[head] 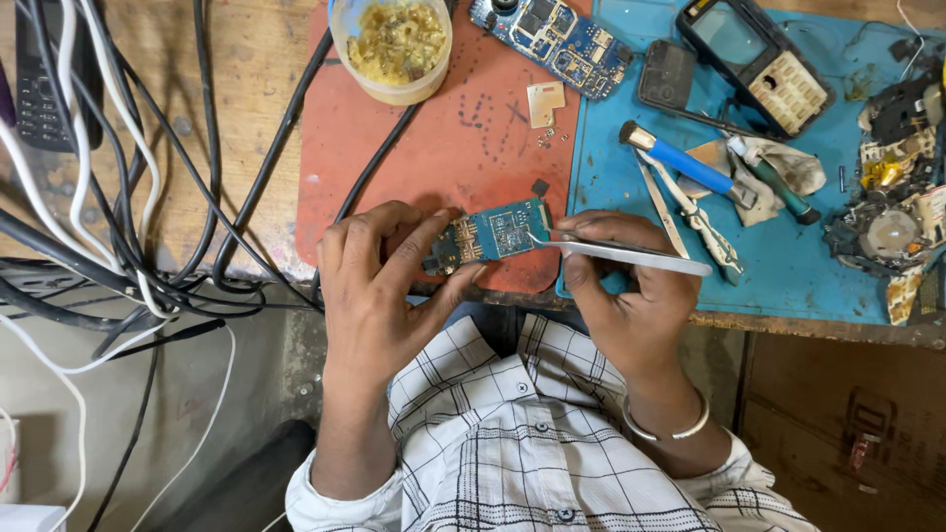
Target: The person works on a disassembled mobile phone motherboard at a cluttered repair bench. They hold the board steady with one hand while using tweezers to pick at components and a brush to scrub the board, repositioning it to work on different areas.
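My left hand (379,286) holds a small blue circuit board (493,234) by its left end, over the near edge of a red mat (434,148). My right hand (626,296) grips metal tweezers (631,256) whose tip touches the board's right end. A tiny dark square part (540,186) lies on the mat just above the board. A small pale metal plate (545,102) and some tiny screws (544,138) lie farther up the mat.
A plastic cup (392,44) of yellowish paste and a second blue circuit board (552,37) sit at the back. The blue mat (788,256) carries a blue-handled tool (685,163), more tweezers (705,222), phone housings (754,59) and scrap parts (892,227). Cables (118,217) crowd the left.
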